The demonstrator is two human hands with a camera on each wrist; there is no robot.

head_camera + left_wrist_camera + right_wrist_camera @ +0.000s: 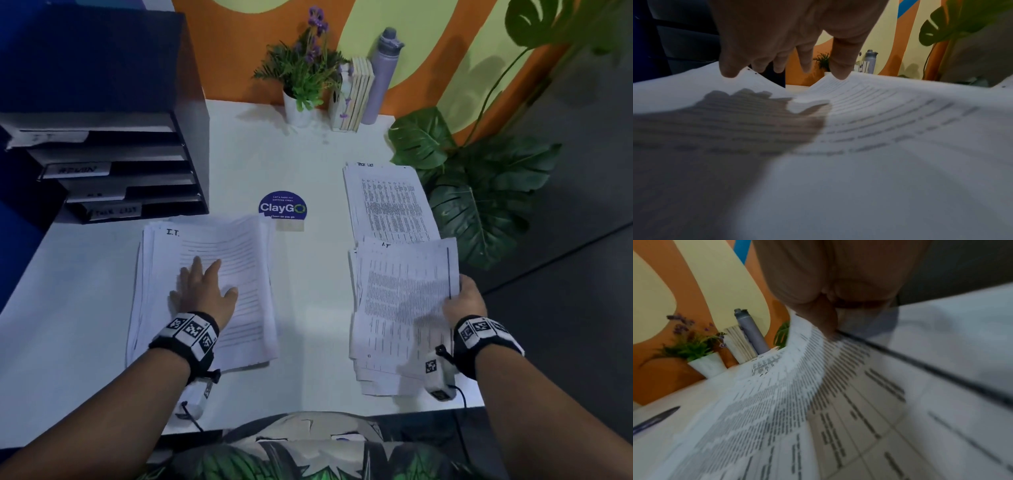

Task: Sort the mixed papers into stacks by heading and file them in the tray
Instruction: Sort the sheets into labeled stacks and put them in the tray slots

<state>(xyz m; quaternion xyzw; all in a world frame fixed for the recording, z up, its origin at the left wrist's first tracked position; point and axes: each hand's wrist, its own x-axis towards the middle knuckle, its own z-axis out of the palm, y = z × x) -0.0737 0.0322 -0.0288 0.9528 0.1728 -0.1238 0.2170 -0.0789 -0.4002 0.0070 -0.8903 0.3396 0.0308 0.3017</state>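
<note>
While left hand (202, 291) presses flat on I.T. stack (239, 274), right hand (464, 301) pinches printed sheet (404, 284).

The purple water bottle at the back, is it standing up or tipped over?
Standing up. The purple water bottle stands on the white table, its lid on top.

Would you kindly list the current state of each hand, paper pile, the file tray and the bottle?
left hand: flat, fingers spread, pressing on the I.T. stack.
I.T. stack: lying on the table, top sheets bowed.
right hand: gripping the right edge of the top sheet.
top sheet: lifted off the mixed pile.
mixed pile: loosely fanned, unsorted.
Task List stack: lying flat, untouched.
file tray: labelled slots, contents unclear.
water bottle: upright, capped.
</note>
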